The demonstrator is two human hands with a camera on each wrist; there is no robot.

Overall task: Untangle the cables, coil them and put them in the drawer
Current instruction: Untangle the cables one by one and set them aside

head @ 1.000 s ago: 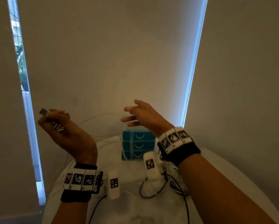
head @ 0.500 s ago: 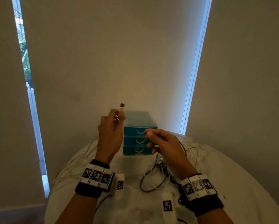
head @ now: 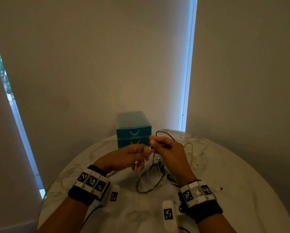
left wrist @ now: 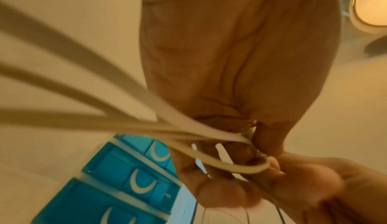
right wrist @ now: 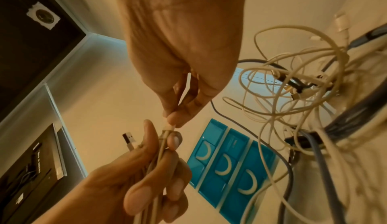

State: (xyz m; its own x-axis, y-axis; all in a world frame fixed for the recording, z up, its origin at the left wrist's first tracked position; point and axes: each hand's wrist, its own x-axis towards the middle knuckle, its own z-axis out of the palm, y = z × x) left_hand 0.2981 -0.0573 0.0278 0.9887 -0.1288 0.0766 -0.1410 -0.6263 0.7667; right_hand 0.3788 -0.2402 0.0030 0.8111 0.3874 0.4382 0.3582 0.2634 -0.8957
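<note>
My left hand (head: 140, 153) grips several loops of a white cable (left wrist: 209, 134) above the round table, and the cable's USB plug (right wrist: 128, 140) sticks up past its fingers. My right hand (head: 153, 145) pinches the same white cable (right wrist: 169, 127) right at the left fingertips. Both hands meet in front of the teal drawer unit (head: 134, 130), whose three drawers (right wrist: 228, 163) are closed. A tangle of white and dark cables (head: 159, 175) lies on the table under and right of the hands, and shows again as a tangle (right wrist: 293, 86) in the right wrist view.
The white marble table (head: 233, 174) is round, its edge close to the wall behind. A loose white plug end (head: 219, 189) lies at the right. White cable strands (head: 56, 184) trail over the table's left edge.
Both hands have dropped from chest height and come together in front of the drawers. The right hand, open a second ago, now pinches the white cable held by the left.
</note>
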